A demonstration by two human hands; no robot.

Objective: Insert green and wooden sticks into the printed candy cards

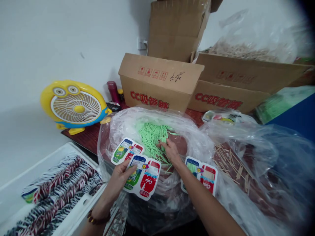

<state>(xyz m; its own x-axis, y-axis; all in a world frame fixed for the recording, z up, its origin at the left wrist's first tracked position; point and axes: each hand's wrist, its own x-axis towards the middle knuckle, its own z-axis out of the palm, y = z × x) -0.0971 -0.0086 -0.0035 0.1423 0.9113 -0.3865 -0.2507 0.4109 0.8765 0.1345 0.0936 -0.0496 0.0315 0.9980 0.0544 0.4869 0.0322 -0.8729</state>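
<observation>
My left hand point(124, 175) grips a flat packet point(145, 177) shaped like two drink containers, one green and blue marked Sprite, one red marked Cola. A similar packet point(126, 150) lies just behind it on the clear plastic bag. My right hand point(171, 150) reaches into a pile of thin green straws point(151, 137) on the opened bag, its fingers pinched together on some of them. A third packet point(209, 177) rests under my right forearm, which partly covers it.
At left, a white crate point(73, 147) holds rows of stacked packets. A yellow fan point(78, 109) stands behind it. Cardboard boxes point(157, 82) line the back, with a dark red bottle point(113, 91) beside them. Light brown straws point(231, 160) lie on plastic at right.
</observation>
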